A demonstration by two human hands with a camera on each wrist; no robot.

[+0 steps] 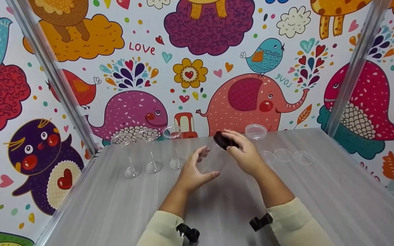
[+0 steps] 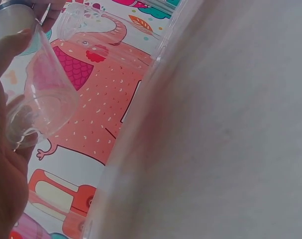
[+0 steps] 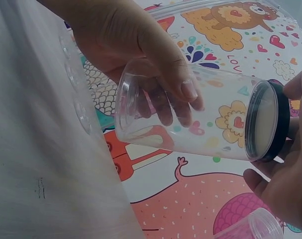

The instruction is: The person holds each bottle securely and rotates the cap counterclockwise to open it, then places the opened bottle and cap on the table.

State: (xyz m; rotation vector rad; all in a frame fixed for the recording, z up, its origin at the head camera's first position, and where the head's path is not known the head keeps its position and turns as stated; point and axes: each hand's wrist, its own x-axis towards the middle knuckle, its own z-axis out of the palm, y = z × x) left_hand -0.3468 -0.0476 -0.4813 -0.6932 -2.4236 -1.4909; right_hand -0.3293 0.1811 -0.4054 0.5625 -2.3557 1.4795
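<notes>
The right wrist view shows the grip best: the left hand (image 1: 192, 171) wraps the lower body of a clear cylindrical plastic jar (image 3: 210, 117), thumb in front, fingers showing through the wall. The right hand (image 1: 246, 152) pinches the jar's round black lid (image 1: 223, 140) at its rim; a pale underside also shows there. The left wrist view cuts off most of the lid. The jar is tilted above the grey tabletop (image 1: 115, 205), lid end up and rightward in the head view.

Only the head view places the surroundings: three clear round-rimmed vessels (image 1: 152, 150) left of the jar, the nearest close beside the left hand; another clear vessel (image 1: 255, 131) and flat clear circles (image 1: 282, 155) beyond the right hand. Tabletop runs between the forearms; its far edge meets a cartoon-printed wall (image 1: 142, 20), with metal posts (image 1: 53, 78) at both sides.
</notes>
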